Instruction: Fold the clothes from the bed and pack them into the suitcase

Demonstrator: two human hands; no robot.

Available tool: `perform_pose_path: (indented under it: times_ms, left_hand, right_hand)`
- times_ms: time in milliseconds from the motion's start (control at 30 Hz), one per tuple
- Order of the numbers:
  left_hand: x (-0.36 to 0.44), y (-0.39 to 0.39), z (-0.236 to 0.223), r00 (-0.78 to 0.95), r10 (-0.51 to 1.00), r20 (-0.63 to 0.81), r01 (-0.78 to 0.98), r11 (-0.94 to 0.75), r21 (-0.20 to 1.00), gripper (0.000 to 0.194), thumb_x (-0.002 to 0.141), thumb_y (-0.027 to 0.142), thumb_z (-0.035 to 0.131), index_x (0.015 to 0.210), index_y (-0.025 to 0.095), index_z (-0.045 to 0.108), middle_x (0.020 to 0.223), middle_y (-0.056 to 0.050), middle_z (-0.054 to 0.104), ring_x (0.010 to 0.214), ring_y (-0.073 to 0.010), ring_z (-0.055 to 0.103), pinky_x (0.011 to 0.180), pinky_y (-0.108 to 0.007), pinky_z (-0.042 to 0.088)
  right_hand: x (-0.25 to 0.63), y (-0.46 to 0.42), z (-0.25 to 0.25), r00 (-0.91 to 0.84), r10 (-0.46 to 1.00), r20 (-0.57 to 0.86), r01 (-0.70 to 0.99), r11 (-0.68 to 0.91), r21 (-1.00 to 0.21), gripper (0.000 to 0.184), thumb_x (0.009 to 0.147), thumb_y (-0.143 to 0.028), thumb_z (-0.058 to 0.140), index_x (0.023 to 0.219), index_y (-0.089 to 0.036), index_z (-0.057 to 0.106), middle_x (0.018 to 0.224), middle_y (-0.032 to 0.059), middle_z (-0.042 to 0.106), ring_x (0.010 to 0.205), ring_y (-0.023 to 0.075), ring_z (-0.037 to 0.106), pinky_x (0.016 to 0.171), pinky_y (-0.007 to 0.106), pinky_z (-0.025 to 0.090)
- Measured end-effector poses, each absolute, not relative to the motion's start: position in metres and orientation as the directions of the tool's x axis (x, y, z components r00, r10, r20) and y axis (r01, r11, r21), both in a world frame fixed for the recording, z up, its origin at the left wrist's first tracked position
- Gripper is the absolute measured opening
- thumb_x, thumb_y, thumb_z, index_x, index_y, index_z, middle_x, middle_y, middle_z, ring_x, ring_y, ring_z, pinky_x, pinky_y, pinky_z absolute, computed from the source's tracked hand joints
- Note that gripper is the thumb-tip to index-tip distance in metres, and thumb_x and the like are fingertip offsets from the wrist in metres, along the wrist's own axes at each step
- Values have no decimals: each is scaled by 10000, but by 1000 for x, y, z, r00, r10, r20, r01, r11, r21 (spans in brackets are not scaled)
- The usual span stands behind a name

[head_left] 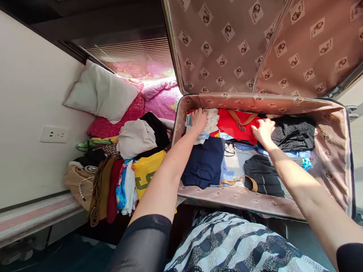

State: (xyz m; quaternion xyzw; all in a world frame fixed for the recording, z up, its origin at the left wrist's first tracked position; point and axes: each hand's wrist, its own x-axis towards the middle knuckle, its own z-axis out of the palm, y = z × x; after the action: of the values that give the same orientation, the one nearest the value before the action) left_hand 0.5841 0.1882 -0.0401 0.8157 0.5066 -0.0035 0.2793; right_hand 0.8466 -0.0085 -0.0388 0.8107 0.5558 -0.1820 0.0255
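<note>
An open suitcase (263,99) with a pinkish-brown printed lining holds folded clothes. At its back left corner, my left hand (199,120) lies on a white patterned cloth (212,120), fingers laid over it. My right hand (264,131) rests between a red garment (234,132) and a dark grey speckled garment (296,132), thumb and fingers spread. Tan straps (241,124) with a buckle cross the red garment. Nearer me lie a navy garment (204,162), a light grey one (238,160) and black trousers (263,172). What lies under my palms is hidden.
Left of the suitcase are piled clothes, among them a yellow garment (147,170), a brown one (100,192) and a white one (136,139). A white pillow (102,90) leans by the wall with a socket (55,134). The raised lid (218,49) stands behind.
</note>
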Motion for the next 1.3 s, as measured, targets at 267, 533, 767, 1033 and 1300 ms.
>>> perform_pose_path:
  times_ms: [267,533,767,1033,1300]
  left_hand:
    - [577,211,-60,466,818,-337,881,-392,266,943,848,282,920,1675,159,486,1723,-233,463,1675,-454,264,1392,-587,138]
    - [586,208,-51,603,639,-477,792,-552,262,408,904,268,867,1279,145,764,1253,-202,760,1402,-463,587,1344,-620,240]
    - [540,125,-49,655,612,-442,750,-595,288,387,1090,172,440,1215,264,794,1415,-185,720,1427,-360,577,1323,-595,301]
    - [555,118,-53,661,640,-392,735,-657,167,439,1041,71,442,1367,191,710,1649,-185,610,1523,-322,568,1298,-502,364]
    - [574,193,21,501,760,-413,865,-438,244,479,986,263,748,1447,143,692,1353,-199,788,1313,-392,742,1094,-413,558]
  right_hand:
    - [851,21,-58,430,853,-295,823,-505,-259,692,1033,-505,679,1575,-97,541,1612,310,506,1451,476,425,1130,604,418]
    - [881,52,-58,302,789,-535,851,-476,-222,478,936,-376,859,1264,-58,720,1393,327,665,1304,460,533,1160,535,393]
    - [861,8,-67,82,963,-256,935,-163,-314,343,999,-244,636,1323,-168,721,1517,251,595,1439,465,430,1156,549,366]
    - [862,26,-60,5,932,-364,940,-128,-315,284,948,-136,639,1221,-106,712,1333,274,737,1257,382,619,1142,495,394]
    - [866,40,23,192,805,-562,738,-496,-458,215,861,-240,784,999,-84,733,859,121,731,741,205,605,678,299,445]
